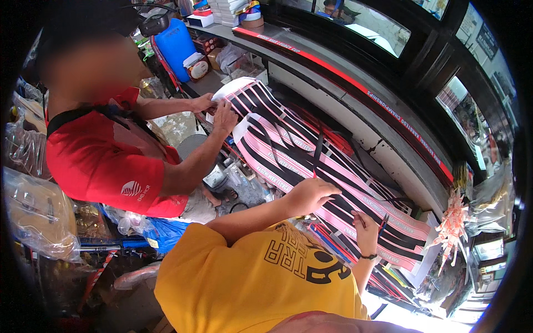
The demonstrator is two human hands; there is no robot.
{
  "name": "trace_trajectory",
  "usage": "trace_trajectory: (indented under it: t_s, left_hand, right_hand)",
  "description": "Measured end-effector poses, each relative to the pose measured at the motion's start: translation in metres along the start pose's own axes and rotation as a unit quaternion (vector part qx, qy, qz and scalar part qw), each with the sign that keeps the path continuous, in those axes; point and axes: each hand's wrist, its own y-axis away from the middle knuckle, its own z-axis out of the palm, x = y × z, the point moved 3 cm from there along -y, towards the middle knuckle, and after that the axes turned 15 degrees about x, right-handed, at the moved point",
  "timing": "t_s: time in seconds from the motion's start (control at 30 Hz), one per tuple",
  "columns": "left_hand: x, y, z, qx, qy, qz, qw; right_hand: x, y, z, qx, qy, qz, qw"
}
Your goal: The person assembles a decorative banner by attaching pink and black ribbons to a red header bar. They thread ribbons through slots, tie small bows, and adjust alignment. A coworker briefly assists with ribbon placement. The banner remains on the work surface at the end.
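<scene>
Head view: Along the near edge of the desk (311, 47), a co-worker (111, 172) in red has both hands at one end of long pink-and-black strips (338, 166), seemingly steadying them; stretched lengthwise, they apparently avoid tangling. My left hand (312, 196) and right hand (366, 232) work apart, fingers bent, farther along; whether either clamps anything, I cannot tell.

Before you, pink-and-black straps (294, 164), white-lettered, lie side by side along the desk's (427, 257) long edge.
</scene>
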Motion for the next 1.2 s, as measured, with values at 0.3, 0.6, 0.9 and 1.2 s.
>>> trace_trajectory:
  t_s: [0.3,0.6,0.9,1.2]
  left_hand:
    - [0.014,0.032,0.009,-0.027,-0.004,-0.027,0.999]
    - [0.019,0.052,0.007,-0.03,-0.027,-0.05,0.998]
    - [0.026,0.064,0.019,-0.04,-0.021,-0.062,0.997]
    - [0.031,0.069,0.019,-0.05,-0.027,-0.071,0.996]
  right_hand:
    - [-0.005,0.002,0.005,-0.055,0.078,-0.071,0.993]
    - [0.005,0.003,0.0,-0.052,0.037,-0.077,0.995]
    - [0.019,0.012,-0.006,-0.039,0.018,-0.044,0.998]
    - [0.03,0.018,-0.003,-0.046,0.056,-0.05,0.996]
